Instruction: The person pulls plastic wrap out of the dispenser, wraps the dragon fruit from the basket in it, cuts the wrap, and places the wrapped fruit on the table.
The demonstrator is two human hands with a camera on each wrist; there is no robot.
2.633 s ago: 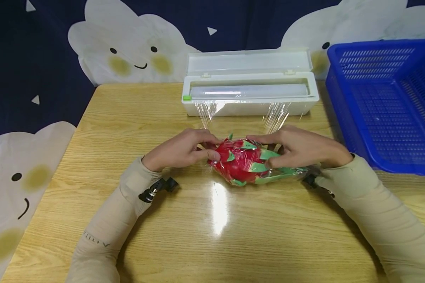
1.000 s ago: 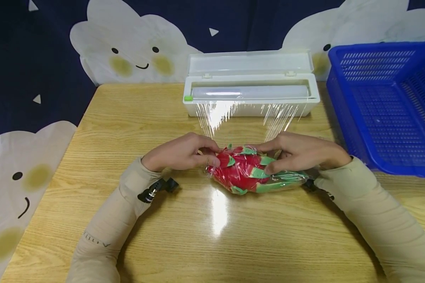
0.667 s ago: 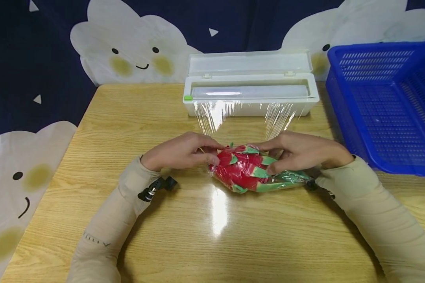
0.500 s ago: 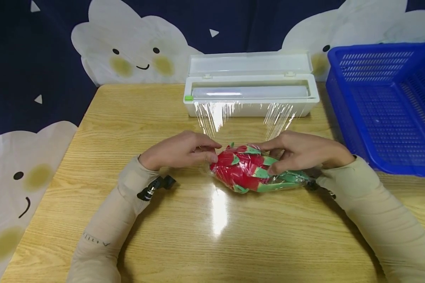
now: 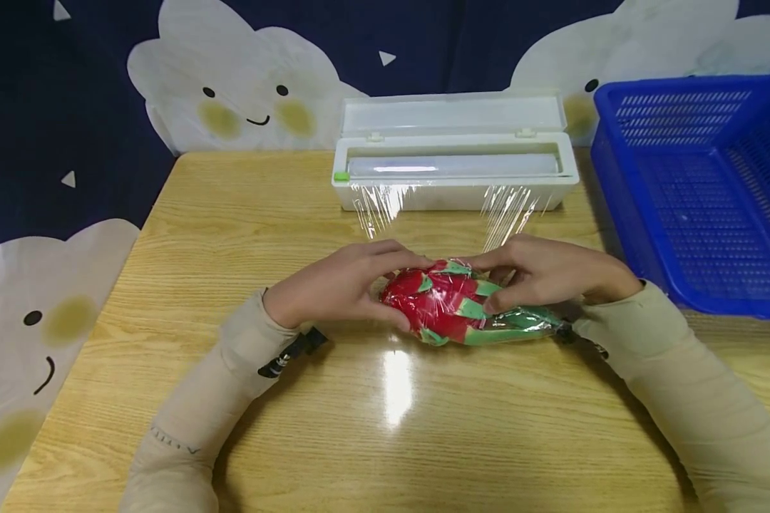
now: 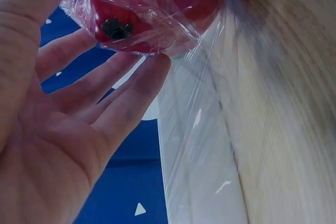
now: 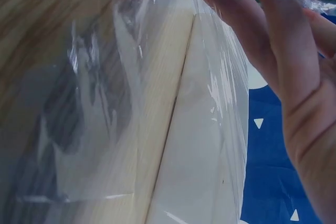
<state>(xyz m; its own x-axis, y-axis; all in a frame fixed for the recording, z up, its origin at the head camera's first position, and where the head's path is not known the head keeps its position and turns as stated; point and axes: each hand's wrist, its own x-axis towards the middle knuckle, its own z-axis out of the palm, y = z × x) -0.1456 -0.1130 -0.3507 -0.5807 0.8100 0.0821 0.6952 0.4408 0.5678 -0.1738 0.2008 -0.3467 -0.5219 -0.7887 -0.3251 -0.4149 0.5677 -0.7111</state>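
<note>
Right now the left hand has its fingers cupped round the red end of a dragon fruit, thumb over the top and fingertips against the film-covered skin; the left wrist view shows the fingers only gently bent, spread under the fruit's dark-tipped end. The right hand grips the other end, fingers curled over the top and the thumb pressed to the fruit's near side among the green scales. Both hands hold the fruit just above or on the wooden table; I cannot tell whether it touches the surface.

Cling film is wrapped tight over the fruit and runs back in two stretched, wrinkled bands from under the hands to the white dispenser box. That box sits at the table's far edge, directly behind the fruit, its lid standing open and the roll lying inside, with a small green tab at its left end. In the right wrist view, loose folds of film hang between the hand and the table.

A blue plastic basket stands to the right of the box, well apart from the hands. Behind the table hangs a dark blue cloth printed with smiling white clouds. Beige sleeves cover both forearms.
</note>
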